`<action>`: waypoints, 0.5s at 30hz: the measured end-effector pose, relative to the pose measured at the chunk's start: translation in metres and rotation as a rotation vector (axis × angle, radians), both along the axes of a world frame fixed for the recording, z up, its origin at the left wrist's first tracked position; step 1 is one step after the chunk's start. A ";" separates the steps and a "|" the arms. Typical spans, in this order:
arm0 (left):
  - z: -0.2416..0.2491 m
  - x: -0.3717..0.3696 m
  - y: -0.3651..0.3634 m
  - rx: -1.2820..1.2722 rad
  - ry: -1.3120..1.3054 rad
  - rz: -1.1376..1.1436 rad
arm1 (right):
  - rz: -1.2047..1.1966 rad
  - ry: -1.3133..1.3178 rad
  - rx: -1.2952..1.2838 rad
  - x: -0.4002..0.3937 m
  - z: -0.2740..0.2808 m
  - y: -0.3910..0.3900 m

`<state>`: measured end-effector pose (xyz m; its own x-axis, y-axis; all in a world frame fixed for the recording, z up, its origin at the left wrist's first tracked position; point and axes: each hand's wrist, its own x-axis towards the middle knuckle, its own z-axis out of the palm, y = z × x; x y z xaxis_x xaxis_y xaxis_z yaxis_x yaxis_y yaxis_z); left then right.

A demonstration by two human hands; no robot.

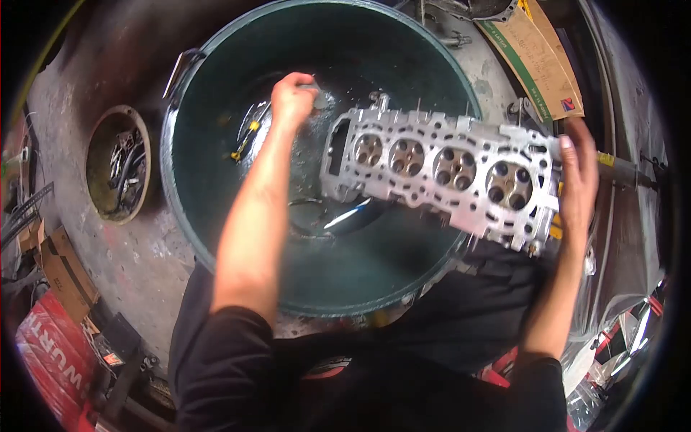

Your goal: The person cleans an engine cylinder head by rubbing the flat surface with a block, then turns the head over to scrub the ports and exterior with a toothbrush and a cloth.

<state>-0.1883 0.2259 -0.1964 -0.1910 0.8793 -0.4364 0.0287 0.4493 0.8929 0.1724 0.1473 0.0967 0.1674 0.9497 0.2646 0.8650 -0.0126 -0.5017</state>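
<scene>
A silvery cylinder head (pixel 416 193) is held tilted over the right part of a large dark green tub (pixel 209 245), its face with round combustion chambers turned up toward me. My right hand (pixel 578 173) grips its right end, thumb on the near face and the other fingers mostly hidden behind. Over the middle of the tub, left of the cylinder head, my left hand (pixel 294 102) is closed in a fist-like grip. Something greyish shows by its fingers, too blurred to name. Lower in the tub lies a thin yellow-and-black tool (pixel 248 140).
Left of the tub stands a round bucket (pixel 147 155) with dark parts in it. Flattened cardboard (pixel 536 65) lies at upper right, near metal parts. A cardboard box (pixel 66 273) and a red printed sheet (pixel 54 353) are at lower left. Grey plastic sheeting (pixel 619 245) covers the right side.
</scene>
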 end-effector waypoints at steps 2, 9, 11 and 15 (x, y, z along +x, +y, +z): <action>-0.025 0.006 0.035 0.158 0.388 -0.331 | -0.094 0.256 -0.532 0.015 0.003 0.000; -0.079 0.112 0.094 -0.066 0.302 -0.662 | 0.141 0.097 -0.352 0.005 0.006 -0.028; -0.101 0.111 0.106 -0.250 0.018 -0.642 | 0.194 0.043 -0.329 -0.001 0.009 -0.040; -0.102 0.090 0.084 -0.155 0.198 -0.568 | 0.264 0.041 -0.284 0.003 0.007 -0.049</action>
<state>-0.0987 0.3097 -0.2981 0.1980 0.7965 -0.5713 0.4602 0.4390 0.7716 0.1751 0.0984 0.1038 -0.0873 0.9960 -0.0167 0.8363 0.0642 -0.5445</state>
